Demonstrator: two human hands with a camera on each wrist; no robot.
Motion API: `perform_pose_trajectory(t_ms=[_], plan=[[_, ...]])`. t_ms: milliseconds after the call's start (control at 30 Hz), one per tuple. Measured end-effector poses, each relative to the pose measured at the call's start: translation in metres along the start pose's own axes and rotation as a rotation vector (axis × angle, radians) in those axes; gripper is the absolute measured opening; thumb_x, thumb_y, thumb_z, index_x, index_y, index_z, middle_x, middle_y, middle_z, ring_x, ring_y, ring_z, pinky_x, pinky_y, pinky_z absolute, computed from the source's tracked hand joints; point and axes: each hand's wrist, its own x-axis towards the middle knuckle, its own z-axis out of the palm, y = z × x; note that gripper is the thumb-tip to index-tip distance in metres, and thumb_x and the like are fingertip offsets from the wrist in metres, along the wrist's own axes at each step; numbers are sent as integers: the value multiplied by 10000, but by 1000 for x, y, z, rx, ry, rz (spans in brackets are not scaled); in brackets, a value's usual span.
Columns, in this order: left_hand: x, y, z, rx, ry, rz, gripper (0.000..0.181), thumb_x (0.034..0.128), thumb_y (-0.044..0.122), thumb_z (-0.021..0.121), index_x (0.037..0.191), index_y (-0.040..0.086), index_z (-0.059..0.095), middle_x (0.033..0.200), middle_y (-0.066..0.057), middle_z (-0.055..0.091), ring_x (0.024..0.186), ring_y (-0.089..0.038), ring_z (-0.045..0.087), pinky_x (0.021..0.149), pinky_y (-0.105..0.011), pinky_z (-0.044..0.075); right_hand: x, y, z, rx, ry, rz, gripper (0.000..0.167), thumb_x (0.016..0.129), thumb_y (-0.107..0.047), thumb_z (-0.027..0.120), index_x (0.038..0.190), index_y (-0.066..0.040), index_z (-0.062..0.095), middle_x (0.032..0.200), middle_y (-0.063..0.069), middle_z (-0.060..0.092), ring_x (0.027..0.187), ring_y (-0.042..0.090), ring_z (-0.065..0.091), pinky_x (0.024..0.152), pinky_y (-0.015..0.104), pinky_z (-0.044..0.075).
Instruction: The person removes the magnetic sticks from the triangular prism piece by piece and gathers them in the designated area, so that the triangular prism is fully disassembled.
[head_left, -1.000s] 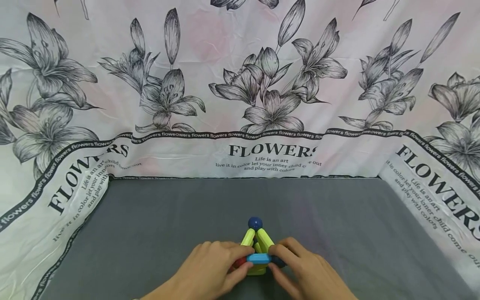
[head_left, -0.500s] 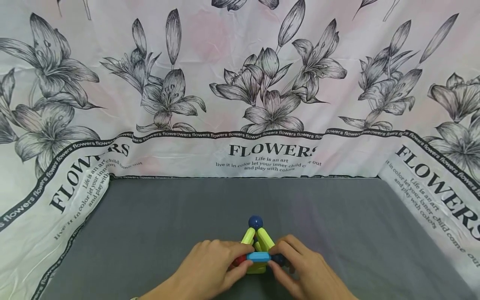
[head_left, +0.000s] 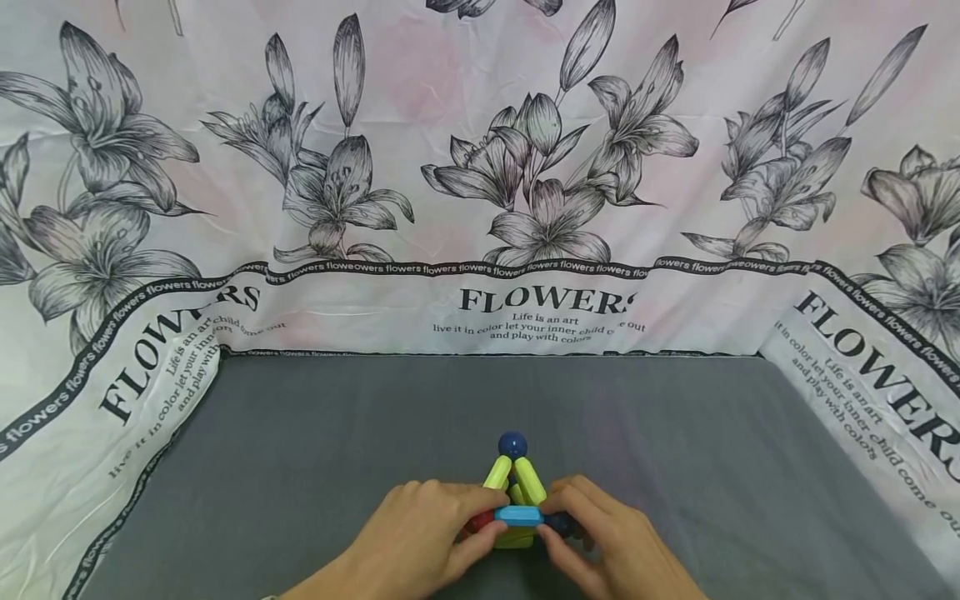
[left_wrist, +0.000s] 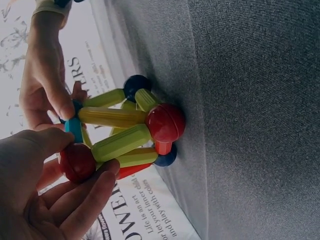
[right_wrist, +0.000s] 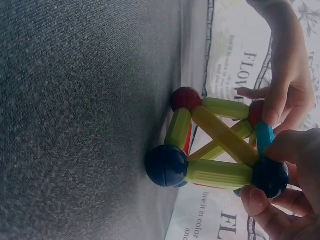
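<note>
In the head view my left hand (head_left: 420, 533) and right hand (head_left: 607, 537) hold the top of a frame built from toy rods and balls. A light blue rod (head_left: 519, 516) spans between them. My left thumb and fingers pinch a red ball (left_wrist: 77, 162) at one end; my right ones pinch a dark blue ball (right_wrist: 271, 177) at the other. Yellow-green rods (left_wrist: 122, 142) and a longer yellow rod (right_wrist: 225, 135) run down to a lower red ball (left_wrist: 166, 123) and a lower dark blue ball (right_wrist: 166, 166). Farther back, another dark blue ball (head_left: 512, 445) joins two rods. Fingers hide part of the frame.
The frame stands on a grey cloth surface (head_left: 337, 433). Behind it hangs a white curtain (head_left: 405, 308) printed with flowers and lettering, which also lines the left and right sides.
</note>
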Motion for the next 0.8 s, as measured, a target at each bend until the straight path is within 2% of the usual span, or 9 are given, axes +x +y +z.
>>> perform_pose_trajectory(t_ms=[200, 367, 500, 600, 700, 800], plan=[[0, 1, 0, -10, -13, -9, 139, 1058, 330, 684, 1141, 252, 762, 760, 246, 535, 601, 122, 446, 506, -101, 371, -1, 1, 1, -2, 9, -31, 343, 911, -57, 823, 1141, -241, 647, 1134, -107, 631, 793, -49, 580, 631, 104, 496], [0, 1, 0, 5, 9, 5, 127, 1052, 323, 692, 1135, 251, 756, 772, 241, 548, 623, 120, 461, 521, -95, 373, -1, 2, 0, 2, 14, -42, 332, 916, -61, 821, 1137, -240, 650, 1136, -109, 633, 792, -46, 576, 633, 99, 491], [0, 1, 0, 20, 28, 12, 119, 1046, 322, 701, 1129, 254, 754, 786, 231, 567, 639, 106, 487, 536, -94, 382, -1, 4, 2, 14, 23, -50, 386, 880, -22, 841, 1134, -241, 649, 1147, -113, 640, 811, -38, 582, 645, 98, 491], [0, 1, 0, 7, 5, -5, 142, 1053, 336, 690, 1144, 253, 759, 785, 231, 568, 630, 100, 480, 524, -107, 384, -2, 7, 6, 30, 37, -74, 414, 860, -3, 855, 1142, -220, 643, 1158, -89, 653, 852, -11, 608, 667, 100, 500], [0, 2, 0, -5, -22, -23, 164, 1061, 348, 675, 1162, 252, 763, 781, 233, 564, 612, 97, 462, 505, -116, 379, -4, 11, 9, 45, 55, -128, 329, 912, -50, 829, 1153, -165, 637, 1154, -40, 664, 883, 31, 639, 695, 108, 517], [1, 3, 0, 5, -20, -20, 163, 1064, 354, 670, 1161, 258, 759, 782, 235, 558, 607, 95, 457, 499, -115, 373, -5, 14, 10, 54, 56, -157, 188, 1011, -167, 738, 1159, -131, 626, 1155, -23, 657, 886, 36, 645, 719, 98, 516]])
